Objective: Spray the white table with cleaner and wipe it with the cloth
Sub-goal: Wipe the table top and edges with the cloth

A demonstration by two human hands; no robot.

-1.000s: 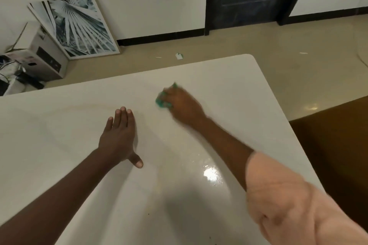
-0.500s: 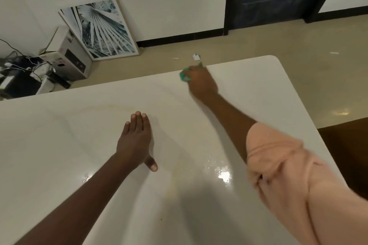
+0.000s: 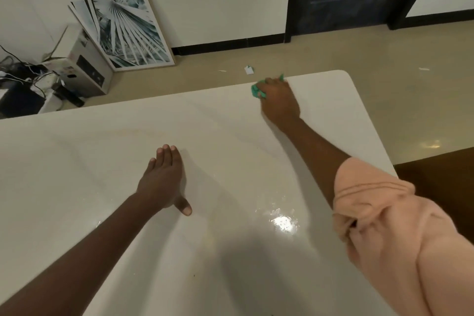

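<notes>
- R hand (image 3: pixel 280 100) at far edge of the white table (image 3: pixel 89 161), fingers curled round a bunched green cloth (image 3: pixel 256 90); cloth sits on the tabletop right at the far rim
- L hand (image 3: pixel 163 179) flat on the table mid-surface, fingers straight, thumb out, holding nothing, prob bracing the lean
- Step in hand, I judge: wiping the far strip. Keep cloth pressed flat, overlap passes, pull back toward the wet glare patch (image 3: pixel 282 222) near the R sleeve (image 3: pixel 384 226)
- Edges: cloth is at the far rim, rounded far-right corner just beyond, so a long push could slip off
- Open room: broad bare top to the left and near side; spray bottle not in view
</notes>
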